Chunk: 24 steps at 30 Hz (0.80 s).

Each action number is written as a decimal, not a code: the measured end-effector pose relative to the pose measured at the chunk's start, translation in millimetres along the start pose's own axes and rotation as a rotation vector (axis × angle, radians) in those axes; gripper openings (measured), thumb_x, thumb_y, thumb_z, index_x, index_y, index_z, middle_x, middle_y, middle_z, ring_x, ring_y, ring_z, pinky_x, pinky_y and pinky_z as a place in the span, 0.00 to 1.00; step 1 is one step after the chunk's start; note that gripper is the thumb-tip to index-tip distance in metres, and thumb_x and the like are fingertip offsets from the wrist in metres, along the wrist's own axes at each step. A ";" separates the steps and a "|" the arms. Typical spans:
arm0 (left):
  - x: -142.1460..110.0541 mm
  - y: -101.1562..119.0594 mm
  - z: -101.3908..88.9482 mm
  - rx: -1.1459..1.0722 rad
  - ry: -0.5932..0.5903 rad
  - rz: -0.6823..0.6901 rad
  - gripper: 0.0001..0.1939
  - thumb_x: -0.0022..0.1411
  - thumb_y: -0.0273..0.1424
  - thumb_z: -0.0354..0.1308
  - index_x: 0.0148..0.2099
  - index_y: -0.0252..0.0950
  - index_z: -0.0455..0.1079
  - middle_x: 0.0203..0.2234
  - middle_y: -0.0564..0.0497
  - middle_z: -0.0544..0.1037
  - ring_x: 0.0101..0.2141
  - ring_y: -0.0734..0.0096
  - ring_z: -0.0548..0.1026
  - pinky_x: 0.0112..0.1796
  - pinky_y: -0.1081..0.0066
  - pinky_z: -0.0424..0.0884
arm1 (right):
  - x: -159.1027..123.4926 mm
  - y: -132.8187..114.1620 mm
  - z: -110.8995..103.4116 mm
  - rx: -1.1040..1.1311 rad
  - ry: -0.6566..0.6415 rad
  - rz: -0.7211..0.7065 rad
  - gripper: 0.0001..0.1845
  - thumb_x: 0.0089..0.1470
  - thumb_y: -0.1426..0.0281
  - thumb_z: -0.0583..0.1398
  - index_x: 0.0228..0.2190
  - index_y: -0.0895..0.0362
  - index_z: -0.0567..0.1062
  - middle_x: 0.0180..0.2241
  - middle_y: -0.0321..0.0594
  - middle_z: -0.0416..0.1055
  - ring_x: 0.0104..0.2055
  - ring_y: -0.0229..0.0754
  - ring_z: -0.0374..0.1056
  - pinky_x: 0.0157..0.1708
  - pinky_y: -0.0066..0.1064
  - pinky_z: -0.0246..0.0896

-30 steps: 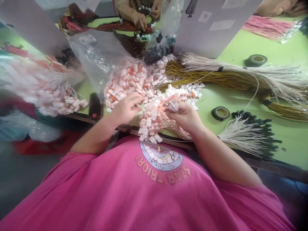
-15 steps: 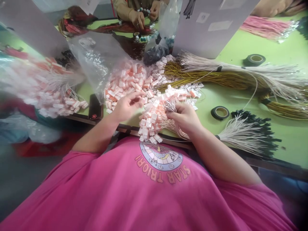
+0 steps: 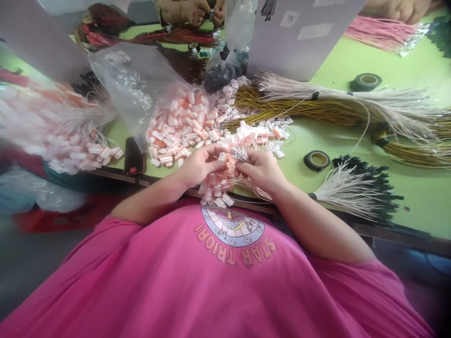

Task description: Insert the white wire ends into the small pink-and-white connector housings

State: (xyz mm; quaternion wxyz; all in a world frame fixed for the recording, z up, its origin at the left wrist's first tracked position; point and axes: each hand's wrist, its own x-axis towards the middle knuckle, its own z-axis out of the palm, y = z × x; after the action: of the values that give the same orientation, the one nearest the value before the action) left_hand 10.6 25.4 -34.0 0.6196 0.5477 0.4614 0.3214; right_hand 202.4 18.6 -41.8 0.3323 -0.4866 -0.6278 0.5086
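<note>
My left hand [image 3: 200, 164] is closed, with a small white connector housing [image 3: 222, 157] pinched between thumb and fingers. Close beside it, my right hand [image 3: 262, 170] grips a bundle of thin wires [image 3: 240, 154] whose silvery ends stick out past the fingertips. Whether the housing touches a wire end cannot be made out. Below and between the hands hang wired connectors [image 3: 216, 188], spilling over the table edge. Behind my hands spreads a heap of loose white and orange-pink connector housings [image 3: 176, 129].
A phone [image 3: 134, 156] lies left of the heap near a clear plastic bag [image 3: 123, 80]. To the right are a tape roll [image 3: 317, 160], wires with black connectors [image 3: 359, 190] and long white wires [image 3: 299, 89]. Another person's hands [image 3: 197, 10] work across the table.
My left hand has moved right from the housing heap to beside my right hand, now with a housing between its fingers. The right hand keeps its hold on the wires. The view has shifted slightly.
</note>
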 end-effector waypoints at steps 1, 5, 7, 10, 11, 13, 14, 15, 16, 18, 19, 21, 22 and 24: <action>-0.9 0.5 0.7 -0.012 0.007 0.001 0.15 0.55 0.27 0.61 0.45 0.34 0.67 0.32 0.50 0.75 0.32 0.73 0.75 0.35 0.71 0.73 | -0.2 -0.6 1.2 0.013 0.015 -0.008 0.01 0.45 0.73 0.56 0.24 0.57 0.69 0.19 0.32 0.65 0.22 0.32 0.58 0.23 0.28 0.51; -3.3 3.1 3.3 -0.030 -0.005 -0.010 0.14 0.54 0.28 0.62 0.44 0.33 0.67 0.30 0.50 0.75 0.29 0.74 0.75 0.32 0.72 0.73 | -0.3 -1.3 4.4 -0.029 0.055 -0.045 0.03 0.43 0.74 0.56 0.20 0.57 0.66 0.18 0.30 0.59 0.22 0.32 0.55 0.23 0.28 0.50; -3.9 4.0 3.8 -0.016 -0.018 -0.028 0.14 0.54 0.29 0.62 0.44 0.34 0.67 0.29 0.51 0.75 0.29 0.73 0.75 0.31 0.72 0.73 | -0.1 -0.4 4.9 -0.034 0.068 -0.025 0.06 0.42 0.74 0.56 0.18 0.58 0.64 0.18 0.30 0.56 0.22 0.32 0.53 0.23 0.28 0.48; -4.4 4.3 3.4 0.010 -0.022 -0.016 0.14 0.55 0.27 0.61 0.44 0.34 0.68 0.30 0.50 0.75 0.31 0.73 0.75 0.33 0.71 0.73 | 0.0 1.5 5.0 0.034 0.083 0.013 0.07 0.41 0.73 0.57 0.17 0.58 0.63 0.17 0.29 0.55 0.21 0.31 0.51 0.22 0.28 0.46; -4.5 4.2 3.1 0.013 -0.022 -0.006 0.13 0.55 0.27 0.61 0.44 0.34 0.68 0.31 0.50 0.75 0.31 0.73 0.75 0.34 0.71 0.73 | -0.1 1.9 4.9 0.048 0.086 0.014 0.08 0.41 0.72 0.58 0.17 0.57 0.63 0.17 0.29 0.54 0.21 0.31 0.51 0.22 0.28 0.46; -4.5 3.8 2.6 0.013 -0.025 -0.002 0.13 0.55 0.27 0.61 0.44 0.34 0.68 0.31 0.50 0.75 0.32 0.72 0.75 0.34 0.71 0.73 | -0.3 2.2 4.5 0.053 0.081 0.016 0.08 0.42 0.72 0.58 0.16 0.58 0.63 0.17 0.29 0.54 0.21 0.31 0.50 0.21 0.28 0.44; -4.5 3.5 2.3 0.009 -0.029 -0.007 0.13 0.55 0.27 0.61 0.44 0.34 0.68 0.30 0.50 0.75 0.32 0.72 0.75 0.34 0.71 0.73 | -0.3 2.1 4.3 0.048 0.072 0.020 0.08 0.42 0.72 0.58 0.16 0.58 0.63 0.17 0.29 0.53 0.21 0.31 0.50 0.21 0.28 0.44; -4.3 3.0 2.0 0.002 -0.034 -0.012 0.13 0.55 0.27 0.60 0.44 0.34 0.68 0.30 0.50 0.75 0.31 0.72 0.75 0.34 0.71 0.74 | -0.4 1.9 4.0 0.042 0.061 0.026 0.09 0.41 0.72 0.58 0.16 0.58 0.63 0.16 0.29 0.53 0.20 0.30 0.49 0.21 0.28 0.43; -4.0 2.2 1.5 -0.008 -0.037 -0.010 0.13 0.55 0.27 0.60 0.44 0.34 0.68 0.29 0.50 0.75 0.31 0.73 0.75 0.34 0.71 0.74 | -0.3 1.7 3.7 0.035 0.050 0.036 0.09 0.41 0.72 0.58 0.15 0.58 0.63 0.16 0.29 0.53 0.20 0.30 0.49 0.20 0.28 0.43; -3.0 0.1 0.6 -0.036 -0.039 0.011 0.14 0.55 0.27 0.61 0.45 0.34 0.68 0.31 0.50 0.75 0.31 0.74 0.75 0.34 0.72 0.74 | 0.0 1.6 3.1 0.031 0.024 0.056 0.09 0.40 0.73 0.58 0.15 0.58 0.63 0.16 0.29 0.53 0.20 0.30 0.49 0.20 0.28 0.42; -2.5 -1.0 0.1 -0.045 -0.039 0.023 0.15 0.55 0.27 0.61 0.45 0.33 0.68 0.32 0.50 0.75 0.31 0.75 0.75 0.34 0.72 0.74 | 0.2 1.8 3.0 0.034 0.020 0.064 0.09 0.40 0.73 0.58 0.15 0.58 0.63 0.15 0.29 0.53 0.20 0.30 0.49 0.20 0.28 0.42; -1.6 -2.6 -0.5 -0.040 -0.039 0.032 0.15 0.54 0.28 0.62 0.45 0.33 0.68 0.32 0.50 0.76 0.31 0.75 0.75 0.35 0.73 0.73 | 0.4 2.6 2.8 0.051 0.025 0.067 0.08 0.40 0.73 0.59 0.15 0.58 0.64 0.15 0.29 0.54 0.20 0.30 0.50 0.20 0.28 0.43; -1.4 -2.9 -0.6 -0.032 -0.040 0.029 0.15 0.53 0.28 0.62 0.45 0.33 0.68 0.32 0.50 0.76 0.31 0.74 0.75 0.35 0.72 0.73 | 0.4 3.1 2.8 0.069 0.027 0.059 0.08 0.41 0.72 0.59 0.16 0.58 0.65 0.16 0.29 0.56 0.20 0.31 0.51 0.20 0.28 0.45; -1.5 -2.6 -0.7 -0.022 -0.047 0.018 0.14 0.54 0.28 0.62 0.44 0.33 0.68 0.31 0.50 0.76 0.31 0.74 0.75 0.35 0.72 0.73 | 0.0 3.6 3.1 0.108 0.028 0.032 0.07 0.42 0.70 0.59 0.18 0.59 0.68 0.17 0.30 0.59 0.21 0.31 0.54 0.22 0.28 0.48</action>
State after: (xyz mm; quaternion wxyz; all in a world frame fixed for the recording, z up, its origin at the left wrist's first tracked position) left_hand 9.1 23.7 -36.2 0.6333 0.5524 0.4381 0.3191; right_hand 200.6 17.6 -46.1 0.3585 -0.4850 -0.5868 0.5403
